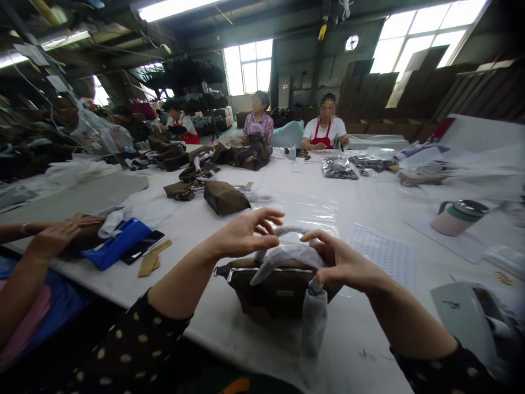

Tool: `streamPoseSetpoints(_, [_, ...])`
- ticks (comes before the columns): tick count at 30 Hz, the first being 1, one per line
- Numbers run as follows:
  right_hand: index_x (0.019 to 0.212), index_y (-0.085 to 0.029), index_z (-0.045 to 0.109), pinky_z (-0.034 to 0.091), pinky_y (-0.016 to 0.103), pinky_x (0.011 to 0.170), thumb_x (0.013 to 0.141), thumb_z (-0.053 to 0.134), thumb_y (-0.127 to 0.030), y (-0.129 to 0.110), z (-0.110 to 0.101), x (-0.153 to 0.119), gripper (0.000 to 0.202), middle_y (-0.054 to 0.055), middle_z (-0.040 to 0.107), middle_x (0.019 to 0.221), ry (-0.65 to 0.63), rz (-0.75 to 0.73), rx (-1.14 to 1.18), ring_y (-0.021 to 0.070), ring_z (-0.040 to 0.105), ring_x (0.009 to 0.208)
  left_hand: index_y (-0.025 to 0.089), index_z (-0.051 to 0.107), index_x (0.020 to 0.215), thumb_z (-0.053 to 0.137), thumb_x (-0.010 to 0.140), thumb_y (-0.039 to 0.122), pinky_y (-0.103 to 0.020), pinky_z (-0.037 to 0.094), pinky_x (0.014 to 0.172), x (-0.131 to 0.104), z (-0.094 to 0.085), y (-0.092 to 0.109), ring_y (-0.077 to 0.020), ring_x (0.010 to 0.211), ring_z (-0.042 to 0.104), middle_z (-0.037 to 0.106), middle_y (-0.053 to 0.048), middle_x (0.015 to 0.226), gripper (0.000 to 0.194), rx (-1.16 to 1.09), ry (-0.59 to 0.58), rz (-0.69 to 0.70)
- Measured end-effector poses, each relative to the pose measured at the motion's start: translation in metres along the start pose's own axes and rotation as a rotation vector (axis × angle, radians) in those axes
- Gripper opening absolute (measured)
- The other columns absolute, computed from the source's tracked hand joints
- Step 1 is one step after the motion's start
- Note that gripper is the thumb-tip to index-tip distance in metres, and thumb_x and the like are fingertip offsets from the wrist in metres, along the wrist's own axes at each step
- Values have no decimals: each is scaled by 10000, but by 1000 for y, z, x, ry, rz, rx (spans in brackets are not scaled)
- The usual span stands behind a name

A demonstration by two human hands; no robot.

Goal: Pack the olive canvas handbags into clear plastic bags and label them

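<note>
A dark olive handbag (270,290) with a silver zip stands on the white table right in front of me. White wrapping covers its two curved handles (291,254), and a wrapped strap (314,323) hangs down its front right side. Above the bag's left half is my left hand (250,232), fingers apart and holding nothing. My right hand (338,257) is at the right end of the handles, its thumb and fingers curled around the wrapped strap's top near a metal ring. Part of its grip is hidden. Behind the bag lies a clear plastic bag (315,210).
Another olive bag (225,198) lies beyond, before a pile of bags (246,153). To the right are a printed sheet (381,254), a pink mug (457,218) and a tape dispenser (467,323). A neighbour's hands (57,235) work at left beside a blue object (117,243). Co-workers sit opposite.
</note>
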State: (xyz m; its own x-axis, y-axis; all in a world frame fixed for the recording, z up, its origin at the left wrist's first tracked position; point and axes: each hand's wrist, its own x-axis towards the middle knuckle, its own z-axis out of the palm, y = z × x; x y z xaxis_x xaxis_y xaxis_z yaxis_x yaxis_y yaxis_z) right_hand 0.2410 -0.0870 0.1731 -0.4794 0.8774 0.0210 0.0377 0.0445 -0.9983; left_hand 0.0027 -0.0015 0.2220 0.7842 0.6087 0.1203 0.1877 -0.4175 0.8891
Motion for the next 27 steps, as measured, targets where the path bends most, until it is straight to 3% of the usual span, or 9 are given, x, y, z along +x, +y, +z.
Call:
streamPoseSetpoints(2, [1087,-251,451,441,273,592,687,733,-378,-5,7,-9,506,-12,579,793,134,-10,-265,164,565,701,191,426,1288,532,832,439,-354,408,918,0,4,4,-231,1099,513,494,-133,1291,529,118,120,60])
streamPoseSetpoints(3, [1057,-256,481,435,273,589,716,710,-348,-6,11,-12,421,-24,573,750,215,-21,-417,156,555,665,190,402,1315,468,861,457,-381,380,955,1,8,5,-245,1141,492,473,-137,1323,531,181,89,48])
streamPoseSetpoints(7, [1070,-271,510,452,282,626,792,625,-286,0,21,-21,301,-19,586,754,479,-201,-823,152,562,642,190,347,1361,588,745,541,-424,353,980,2,34,7,-307,1178,472,503,-138,1307,749,380,-220,-13])
streamPoseSetpoints(9, [1116,-266,482,466,286,666,821,582,-263,6,22,-21,311,4,593,830,552,-293,-887,160,577,701,214,354,1349,704,657,457,-384,397,937,-1,47,7,-298,1133,507,530,-115,1274,812,400,-190,32])
streamPoseSetpoints(12, [1137,-246,474,468,307,725,813,580,-263,10,19,-14,341,60,557,1035,602,-352,-922,195,567,861,232,420,1281,618,712,213,-334,450,841,-4,57,6,-242,982,584,611,-69,1127,603,403,-108,45])
streamPoseSetpoints(16, [1172,-240,438,443,321,741,839,528,-264,5,8,-1,345,45,579,975,440,-232,-879,189,563,828,217,453,1258,544,675,101,-355,423,904,-3,47,4,-246,1039,555,600,-77,1155,600,453,-167,21])
streamPoseSetpoints(19, [1143,-241,433,416,293,676,851,505,-269,-1,-2,7,302,-13,553,778,321,-139,-791,152,529,691,197,466,1266,554,691,118,-373,382,952,-2,36,4,-257,1104,515,567,-94,1208,587,465,-102,-13])
streamPoseSetpoints(24, [1276,-243,298,363,219,507,705,686,-326,4,-19,12,695,-75,461,672,8,-24,-398,121,474,589,201,399,1317,570,731,175,-256,444,658,-1,23,0,-157,776,576,595,-29,901,611,84,-208,-128])
streamPoseSetpoints(27, [1138,-220,477,432,272,627,699,665,-254,21,-20,1,479,-22,550,787,-29,2,-560,156,525,711,206,427,1287,586,707,157,-220,407,592,0,20,-7,-117,706,532,540,-2,838,604,-145,-135,-186])
